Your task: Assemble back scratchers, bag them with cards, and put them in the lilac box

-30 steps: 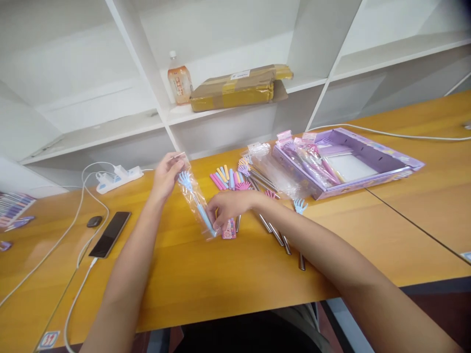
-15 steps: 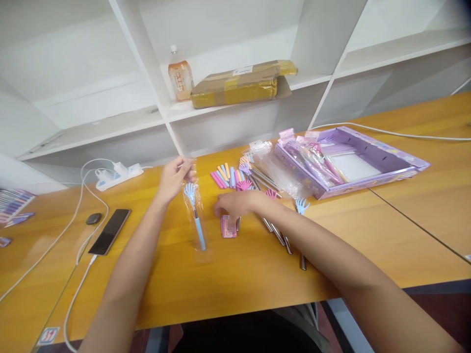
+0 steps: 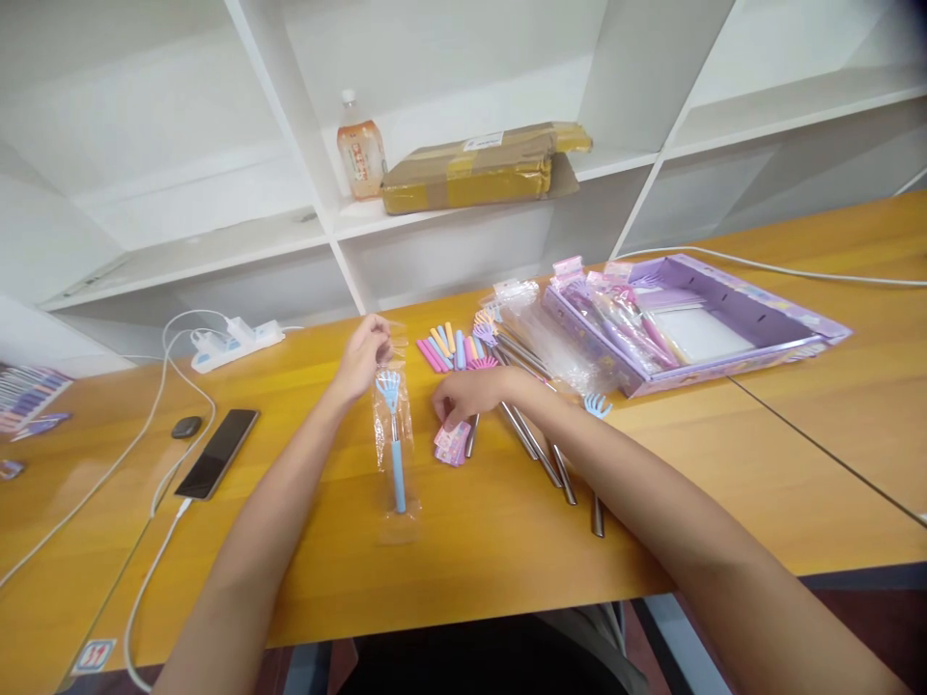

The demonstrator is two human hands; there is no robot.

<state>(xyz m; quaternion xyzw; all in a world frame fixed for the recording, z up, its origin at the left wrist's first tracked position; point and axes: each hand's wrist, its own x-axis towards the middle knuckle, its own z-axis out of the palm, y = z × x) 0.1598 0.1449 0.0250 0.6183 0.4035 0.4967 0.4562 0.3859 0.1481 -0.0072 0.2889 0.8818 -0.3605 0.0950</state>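
Note:
My left hand (image 3: 368, 352) pinches the top end of a clear plastic bag (image 3: 406, 410). Inside the bag is a blue back scratcher (image 3: 398, 463), claw end up and handle toward me. My right hand (image 3: 463, 394) is closed with its fingertips on a small stack of pink printed cards (image 3: 452, 444) on the table. Just beyond it lie short coloured handle sleeves (image 3: 441, 346) in pink, blue and orange. Loose metal scratcher rods (image 3: 543, 458) with claw heads spread beside and under my right forearm; one has a blue claw (image 3: 598, 405).
A purple box (image 3: 753, 290) with bagged scratchers stands at the right, with clear empty bags (image 3: 557, 333) beside it. On the left are a phone (image 3: 217, 454), a power strip (image 3: 238, 345) and white cables. A bottle (image 3: 360, 154) and a cardboard box (image 3: 470, 174) sit on the shelf.
My left hand has shifted slightly right with the bagged scratcher, which now hangs straighter. Under my right fingers the pink cards have turned and fanned apart a little.

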